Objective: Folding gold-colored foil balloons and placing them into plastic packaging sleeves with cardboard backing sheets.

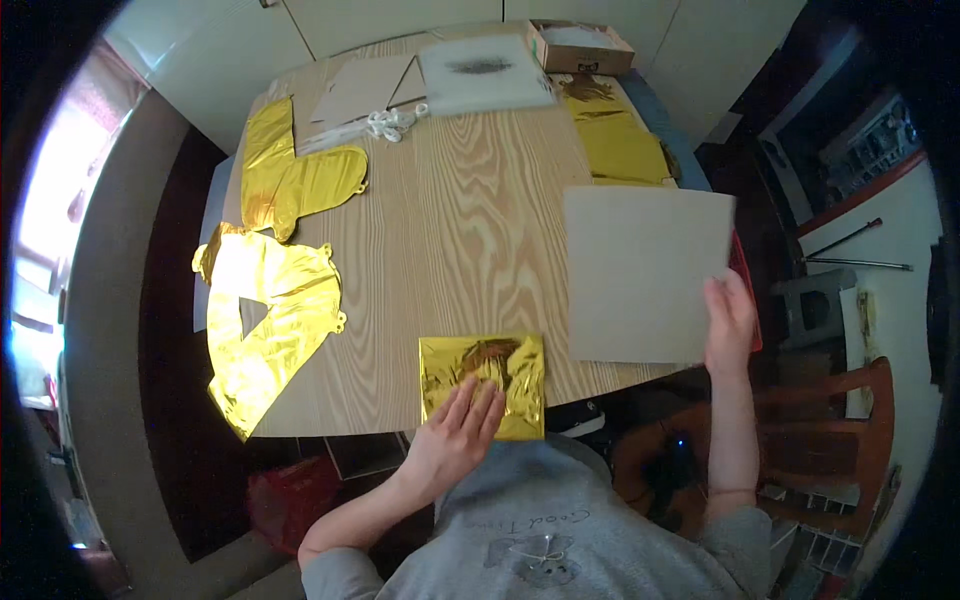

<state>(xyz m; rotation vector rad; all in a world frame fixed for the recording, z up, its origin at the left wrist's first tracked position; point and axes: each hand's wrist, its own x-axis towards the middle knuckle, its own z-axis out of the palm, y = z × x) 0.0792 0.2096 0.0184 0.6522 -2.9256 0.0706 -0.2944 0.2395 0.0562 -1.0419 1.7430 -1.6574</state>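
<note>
At the table's near edge lies a folded square of shiny gold foil (520, 385). My left hand (462, 425) rests on it with the fingers stretched out flat. On the right, my right hand (730, 325) grips the right edge of a stiff grey cardboard sheet (645, 270), thumb on its upper face. The sheet is held over the right side of the table and covers what is beneath it. Two flat, uninflated gold foil balloons lie along the left side: a far one (285, 175) with a bent outline and a nearer one (275, 320) with a triangular hole.
Wood-grain table (450, 220). At its far side are a whitish sheet (490, 80) with a dark smudge, another grey sheet (350, 88) and bundled white ribbon (390, 122). An open box (580, 48) and more gold foil (620, 140) are far right. A wooden chair (870, 430) stands right.
</note>
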